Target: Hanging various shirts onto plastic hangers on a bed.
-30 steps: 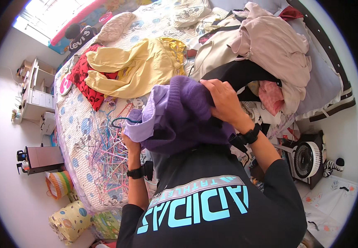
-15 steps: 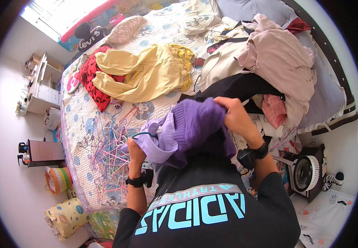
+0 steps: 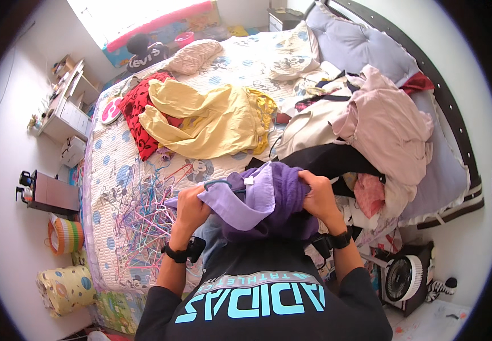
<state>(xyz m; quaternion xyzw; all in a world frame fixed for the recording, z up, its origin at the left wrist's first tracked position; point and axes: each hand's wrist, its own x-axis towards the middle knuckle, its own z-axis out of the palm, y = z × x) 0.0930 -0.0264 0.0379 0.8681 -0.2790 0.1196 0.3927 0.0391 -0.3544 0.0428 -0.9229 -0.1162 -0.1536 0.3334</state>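
A purple knit sweater [image 3: 287, 190] with a lilac shirt collar [image 3: 240, 209] is held up in front of my body, its body bunched. My left hand [image 3: 192, 209] is closed at the collar's left side. A thin dark teal curved piece, seemingly part of a clothes hanger [image 3: 219, 182], arcs from beside that hand toward the neck opening; whether the fingers hold it too is hidden. My right hand [image 3: 320, 197] grips the gathered purple knit at the right. A small lilac tip pokes out left of my left hand.
Many tangled hangers [image 3: 144, 219] lie on the bed at left. Beyond are yellow trousers [image 3: 212, 122], a red patterned cloth [image 3: 141, 119] and, at right, a heap with a pale pink garment [image 3: 379, 122]. A fan [image 3: 403, 277] stands lower right. Another person [image 3: 144, 54] is at the far left.
My right hand has come down, lowering the knit it had raised. The left hand has moved closer to the collar, which now faces up more openly. The view has shifted slightly.
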